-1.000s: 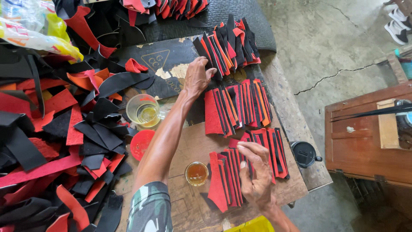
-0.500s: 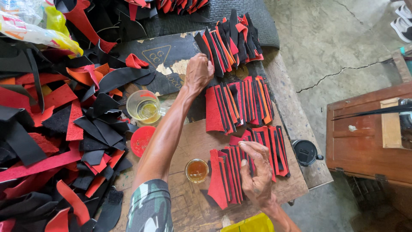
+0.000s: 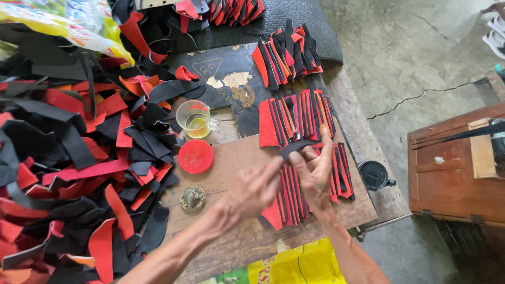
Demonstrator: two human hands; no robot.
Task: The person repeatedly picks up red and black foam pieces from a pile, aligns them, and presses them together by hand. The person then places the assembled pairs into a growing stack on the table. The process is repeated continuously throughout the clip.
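1. A black strip [image 3: 295, 149] is pinched by the right hand [image 3: 314, 176]; the left hand [image 3: 256, 190] is open beside it.
2. Four fanned red-and-black stacks [image 3: 294, 120] are laid on the table [image 3: 236, 242].
3. A large unsorted scrap heap [image 3: 68, 158] is left.

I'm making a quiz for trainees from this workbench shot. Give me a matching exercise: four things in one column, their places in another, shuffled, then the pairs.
Things:
1. round red lid
2. clear cup
3. black strip
4. yellow bag

Places:
A. pinched by the right hand
B. at the bench's near edge
C. beside the scrap heap, holding yellowish liquid
D. flat on the wooden board, below the cup

Pairs: 1-D, 2-C, 3-A, 4-B
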